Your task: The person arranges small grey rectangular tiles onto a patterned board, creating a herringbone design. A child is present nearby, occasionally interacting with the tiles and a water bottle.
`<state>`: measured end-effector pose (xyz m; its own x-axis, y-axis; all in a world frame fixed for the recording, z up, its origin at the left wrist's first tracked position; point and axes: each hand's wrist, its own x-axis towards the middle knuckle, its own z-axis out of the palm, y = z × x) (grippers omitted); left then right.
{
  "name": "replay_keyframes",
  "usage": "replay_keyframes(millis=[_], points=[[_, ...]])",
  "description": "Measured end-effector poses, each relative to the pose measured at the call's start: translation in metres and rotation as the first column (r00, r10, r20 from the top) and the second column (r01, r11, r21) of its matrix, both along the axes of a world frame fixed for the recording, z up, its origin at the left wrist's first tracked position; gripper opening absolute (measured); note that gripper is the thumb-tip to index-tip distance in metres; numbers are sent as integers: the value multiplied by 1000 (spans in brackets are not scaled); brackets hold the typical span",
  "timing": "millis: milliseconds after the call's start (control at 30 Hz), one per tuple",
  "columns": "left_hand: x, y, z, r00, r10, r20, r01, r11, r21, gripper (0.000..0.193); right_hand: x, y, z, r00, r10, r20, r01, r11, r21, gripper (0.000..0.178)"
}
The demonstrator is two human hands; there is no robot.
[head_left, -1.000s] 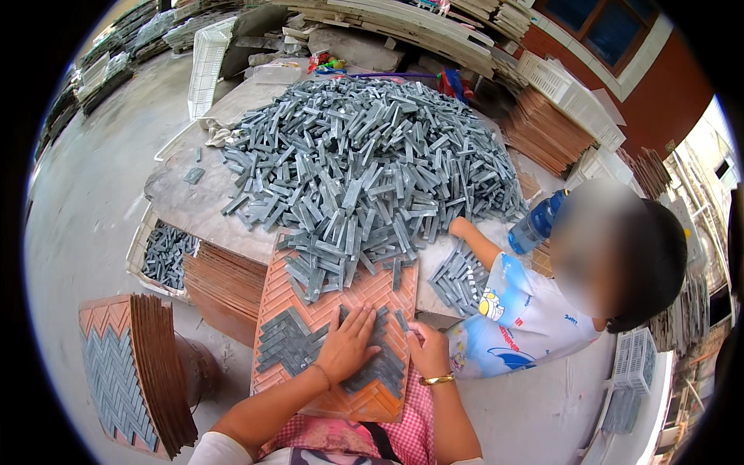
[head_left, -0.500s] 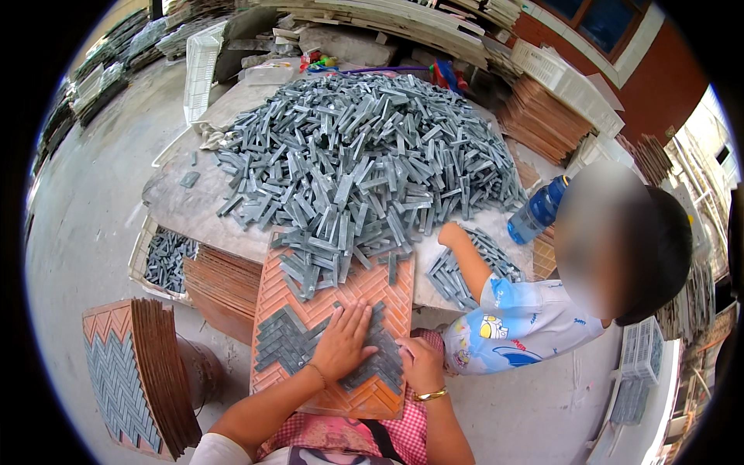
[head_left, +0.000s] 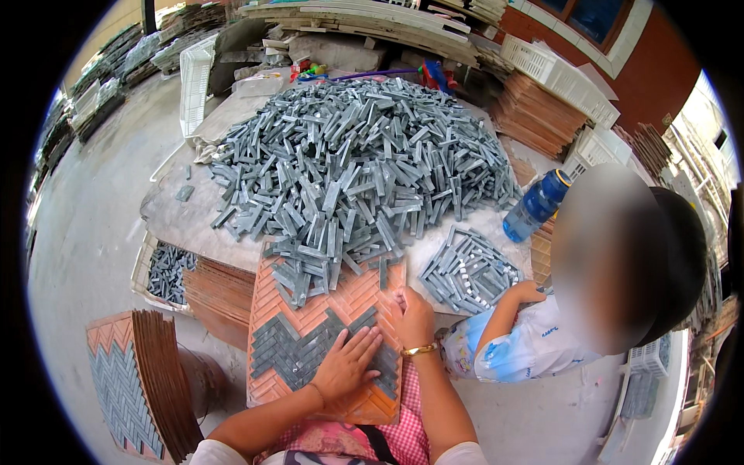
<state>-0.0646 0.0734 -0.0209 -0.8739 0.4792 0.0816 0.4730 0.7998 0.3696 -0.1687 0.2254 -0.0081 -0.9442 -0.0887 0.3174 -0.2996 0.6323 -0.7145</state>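
The left hand point(head_left: 350, 364) lies flat, palm down and fingers nearly together, on the laid grey strips point(head_left: 287, 356); if it slid sideways while pressing, the herringbone rows under it could creep out of line. The right hand point(head_left: 415, 318) is curled, fingertips drawn in over the edge of the orange tray point(head_left: 267, 385); I cannot tell whether it pinches a strip. Anything small in that grip could drop off the tray's side, since the hand sits so near the rim.

Both hands are over the tray. Its near end juts beyond the bench point(head_left: 182, 209) toward the lap, and what holds it up there is hidden, so a hard push from the left palm might tip it and jumble the rows.

Just ahead of the right hand, a loose strip point(head_left: 383, 273) rests on the tray and could be knocked askew by the knuckles. Farther ahead of both hands, the big heap of strips point(head_left: 356, 170) spills onto the tray's far end; pulling one from low down might start a slide over the pattern.

Right of the right hand, a second person's arm point(head_left: 500, 322) is beside a smaller spread of strips point(head_left: 465, 271); a careless sweep could scatter them or topple the blue bottle point(head_left: 536, 205) beyond.
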Motion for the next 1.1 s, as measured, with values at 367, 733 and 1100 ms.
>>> replay_keyframes(millis=[367,733,1100], points=[[6,-4,6,1000,24,-1,-24,1000,14,70,3,-3,12,976,68,205,-84,994,71,26],[2,1,6,1000,6,-10,-6,1000,21,71,70,23,3,991,69,112,-87,982,168,26],[-2,7,5,999,17,-44,-15,998,58,67,11,11,17,980,129,152,-153,976,156,25]])
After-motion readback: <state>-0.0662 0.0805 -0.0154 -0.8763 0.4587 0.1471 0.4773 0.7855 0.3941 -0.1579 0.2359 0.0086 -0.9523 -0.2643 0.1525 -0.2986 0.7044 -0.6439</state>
